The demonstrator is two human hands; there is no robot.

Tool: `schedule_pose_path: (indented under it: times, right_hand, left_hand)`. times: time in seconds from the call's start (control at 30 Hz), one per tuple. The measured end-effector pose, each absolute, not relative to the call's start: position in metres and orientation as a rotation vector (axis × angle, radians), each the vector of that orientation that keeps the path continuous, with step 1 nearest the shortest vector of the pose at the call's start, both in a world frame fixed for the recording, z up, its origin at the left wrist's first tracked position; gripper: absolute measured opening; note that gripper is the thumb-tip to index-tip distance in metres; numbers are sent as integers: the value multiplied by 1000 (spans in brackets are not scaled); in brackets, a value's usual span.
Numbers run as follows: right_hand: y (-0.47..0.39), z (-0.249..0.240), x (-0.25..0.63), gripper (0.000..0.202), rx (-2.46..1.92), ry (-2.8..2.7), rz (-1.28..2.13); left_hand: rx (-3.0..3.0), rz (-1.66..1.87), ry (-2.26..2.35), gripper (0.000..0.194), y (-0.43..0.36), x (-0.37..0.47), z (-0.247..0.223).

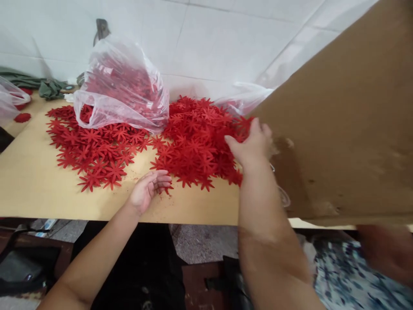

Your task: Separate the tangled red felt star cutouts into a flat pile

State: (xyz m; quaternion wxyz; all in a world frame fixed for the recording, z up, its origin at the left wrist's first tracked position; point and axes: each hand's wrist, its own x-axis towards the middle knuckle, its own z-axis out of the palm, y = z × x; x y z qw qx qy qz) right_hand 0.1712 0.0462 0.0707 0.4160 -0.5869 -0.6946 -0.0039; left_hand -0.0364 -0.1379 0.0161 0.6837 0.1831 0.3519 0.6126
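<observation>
A heap of red flower-shaped cutouts (196,142) with narrow pointed petals lies on the pale wooden table. My right hand (253,144) is at the heap's right edge, thumb spread away from the fingers. Some cutouts show between thumb and fingers, but no firm grip on them is visible. At the heap's front edge, my left hand (151,187) rests low over the table with its fingers extended and loosely together, close to a few cutouts. To the left spreads a second group of red cutouts (97,146), partly beneath a clear plastic bag (122,94) filled with more red pieces.
A large brown cardboard sheet (348,116) stands at the right, beside my right arm. White tiled wall (200,47) closes off the back. Another plastic bag (245,97) sits behind the heap. Dark green cloth (51,88) lies far left. Someone in patterned clothing (358,275) is at lower right.
</observation>
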Motion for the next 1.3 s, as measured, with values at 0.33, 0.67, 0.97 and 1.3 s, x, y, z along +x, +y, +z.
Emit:
schedule_pose_path:
  times: [0.33, 0.67, 0.97, 1.3]
  right_hand:
    - [-7, 53, 31, 45, -971, -2507, 57]
    - [4, 55, -8, 30, -1102, -2705, -66]
    - [-61, 68, 43, 24, -968, -2407, 518]
    - [-110, 29, 53, 56, -708, -2077, 1171]
  left_hand:
    - [408, 1367, 745, 19, -137, -33, 10]
    - [278, 1455, 793, 16, -134, -36, 8]
    - [49, 1703, 676, 33, -136, -42, 17]
    - [56, 1852, 707, 22, -145, -32, 14]
